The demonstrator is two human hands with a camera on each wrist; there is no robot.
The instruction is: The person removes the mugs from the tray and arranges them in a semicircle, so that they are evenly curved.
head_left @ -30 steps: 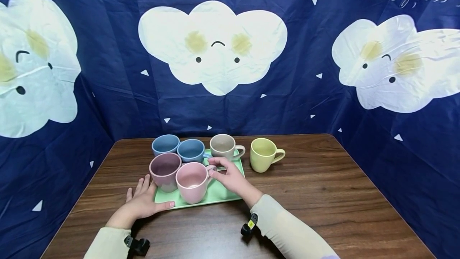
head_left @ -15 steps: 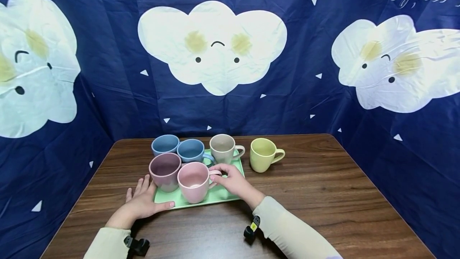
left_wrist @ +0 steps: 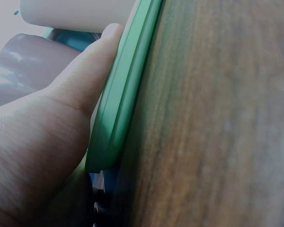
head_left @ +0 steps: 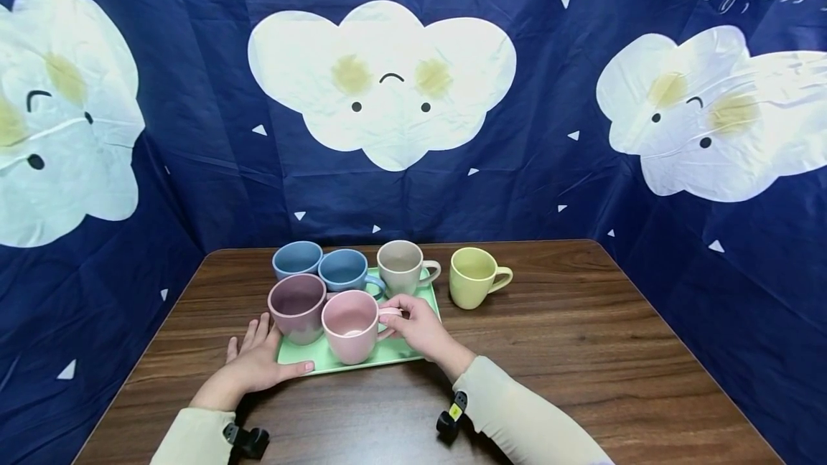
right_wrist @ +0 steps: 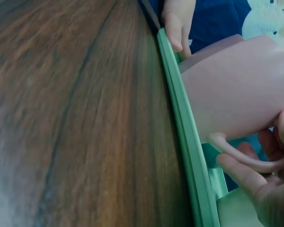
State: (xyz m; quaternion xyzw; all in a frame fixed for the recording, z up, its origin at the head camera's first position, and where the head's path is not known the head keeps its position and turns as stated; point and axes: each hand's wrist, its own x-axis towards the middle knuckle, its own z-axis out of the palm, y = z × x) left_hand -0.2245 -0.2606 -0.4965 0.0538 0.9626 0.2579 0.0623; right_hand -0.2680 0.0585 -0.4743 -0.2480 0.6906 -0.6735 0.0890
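Note:
A pink mug (head_left: 349, 332) stands upright at the front of a green tray (head_left: 394, 355). My right hand (head_left: 423, 329) pinches its handle (right_wrist: 248, 161) between thumb and fingers. At the tray's front left corner rests my left hand (head_left: 255, 364), fingers spread out straight, thumb lying along the front rim. Beside that hand is a mauve mug (head_left: 298, 314), left of the pink one. Behind them, also in the head view, are a blue mug (head_left: 344, 275), another blue mug (head_left: 296, 262) and a greige mug (head_left: 400, 271) with its handle to the right.
A yellow-green mug (head_left: 472, 282) stands on the wooden table (head_left: 549, 364), right of the tray. Dark blue cloth (head_left: 543, 192) with cloud prints hangs behind the table and along both sides.
My right hand has closed its fingers on the pink mug's handle. The pink mug has shifted slightly right, away from the mauve mug. My left hand has stayed in place.

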